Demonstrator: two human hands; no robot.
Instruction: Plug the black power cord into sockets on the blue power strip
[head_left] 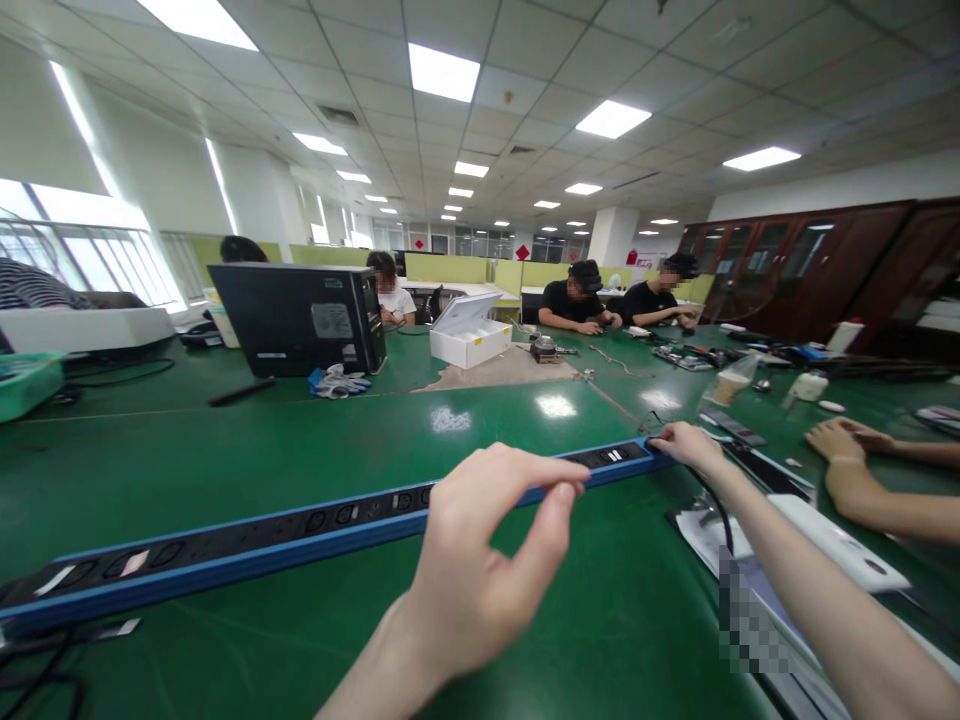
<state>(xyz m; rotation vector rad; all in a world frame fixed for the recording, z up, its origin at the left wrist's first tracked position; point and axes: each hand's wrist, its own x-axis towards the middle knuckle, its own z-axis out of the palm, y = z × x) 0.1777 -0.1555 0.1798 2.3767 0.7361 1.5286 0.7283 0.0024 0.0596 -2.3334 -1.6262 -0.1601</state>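
A long blue power strip (285, 540) with a black socket face lies slantwise across the green table. My left hand (480, 550) is raised in front of its middle, thumb and forefinger pinched together; whatever may be between the fingertips is too small to make out. Behind this hand, part of the strip is hidden. At the strip's far right end, my right hand (688, 446) has its fingers closed on the end. A black cable (718, 505) runs down from there, under my right forearm. Small white labels (615, 455) stick to the socket face.
A black computer case (300, 318), a glove (337, 382) and an open white box (471, 342) stand or lie farther back. At right are a white device (840, 545), a bottle (810, 385) and another person's hands (844, 440). Several people sit across the table.
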